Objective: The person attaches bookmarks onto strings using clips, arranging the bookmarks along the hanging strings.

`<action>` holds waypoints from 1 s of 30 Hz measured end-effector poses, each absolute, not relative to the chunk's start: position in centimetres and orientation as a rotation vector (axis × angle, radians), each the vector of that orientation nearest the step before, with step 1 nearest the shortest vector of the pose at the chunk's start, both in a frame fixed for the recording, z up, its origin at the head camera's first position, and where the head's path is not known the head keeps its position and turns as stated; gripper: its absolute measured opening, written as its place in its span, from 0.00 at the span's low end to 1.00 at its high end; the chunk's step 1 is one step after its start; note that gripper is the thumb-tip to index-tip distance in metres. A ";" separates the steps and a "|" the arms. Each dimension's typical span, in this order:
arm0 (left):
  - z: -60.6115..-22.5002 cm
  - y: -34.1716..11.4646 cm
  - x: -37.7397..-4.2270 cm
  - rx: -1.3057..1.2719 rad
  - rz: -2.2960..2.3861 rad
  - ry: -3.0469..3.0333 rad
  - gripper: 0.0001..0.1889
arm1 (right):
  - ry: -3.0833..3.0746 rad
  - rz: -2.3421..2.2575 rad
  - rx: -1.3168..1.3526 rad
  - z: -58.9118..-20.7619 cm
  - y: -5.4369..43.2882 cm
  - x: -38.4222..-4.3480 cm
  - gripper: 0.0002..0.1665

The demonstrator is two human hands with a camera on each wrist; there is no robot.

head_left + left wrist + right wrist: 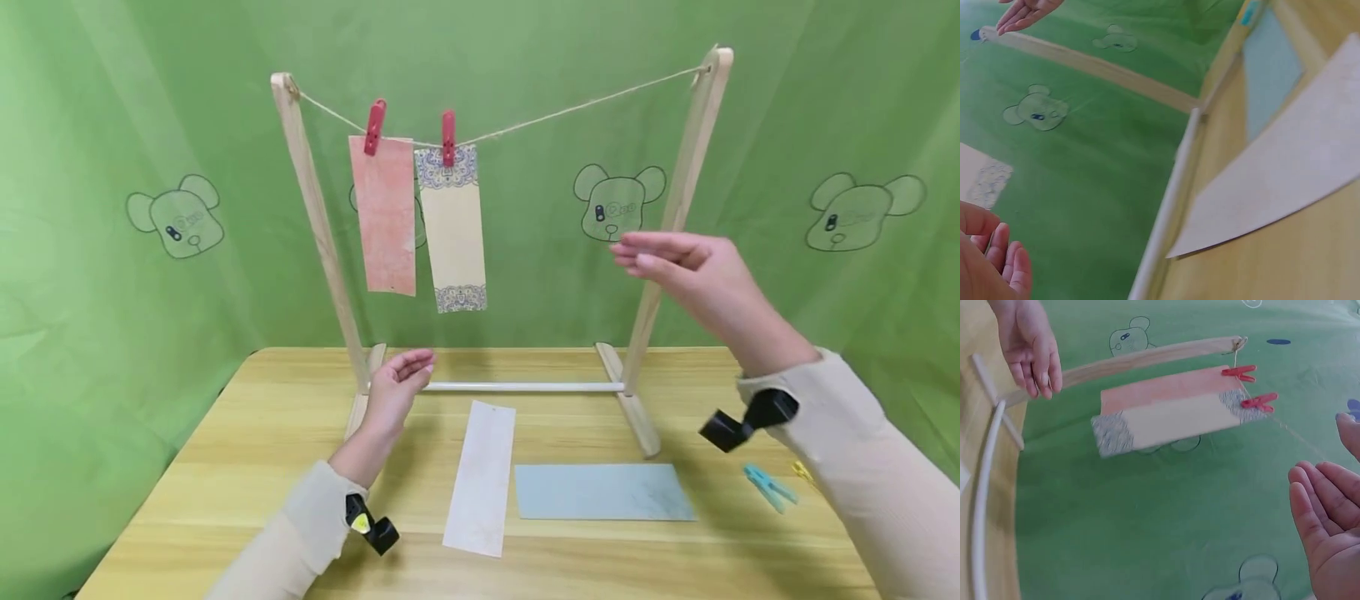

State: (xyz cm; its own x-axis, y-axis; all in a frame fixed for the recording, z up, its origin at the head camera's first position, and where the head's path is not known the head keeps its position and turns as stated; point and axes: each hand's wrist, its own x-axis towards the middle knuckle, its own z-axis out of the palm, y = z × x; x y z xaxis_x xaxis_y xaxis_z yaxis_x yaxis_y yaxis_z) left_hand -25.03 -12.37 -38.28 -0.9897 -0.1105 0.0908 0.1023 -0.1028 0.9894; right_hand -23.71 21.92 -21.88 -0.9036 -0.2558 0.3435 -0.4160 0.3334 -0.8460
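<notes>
A pink paper strip [386, 221] and a cream strip with blue patterned ends [456, 233] hang from a string [577, 108], each under a red clothespin [375, 127]. My right hand [693, 271] is raised in front of the right post, fingers extended and holding nothing. Low by the left post, my left hand [393, 392] is empty too, its fingers loosely bent, as the left wrist view also shows. On the table below lie a white paper strip [480, 479], nearest the left hand, and a light blue strip [600, 492].
The wooden frame has a left post [318, 225], a right post [686, 183] and a white crossbar [525, 387] low between them. At the table's right lie a blue clothespin [768, 486] and a yellow clip [804, 473], partly hidden by the right sleeve. Green cloth hangs behind.
</notes>
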 end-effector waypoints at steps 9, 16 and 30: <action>-40.7 -11.5 -23.3 -0.011 -2.235 -2.089 0.15 | -2.535 1.405 0.473 -27.2 27.0 -21.5 0.24; -42.6 -11.3 -22.2 -0.023 -2.176 -2.210 0.20 | -2.584 1.344 0.405 -31.1 30.5 -20.5 0.23; -44.6 -10.1 -19.9 -0.233 -1.848 -2.706 0.33 | -2.329 1.876 0.372 -38.7 39.7 -19.3 0.17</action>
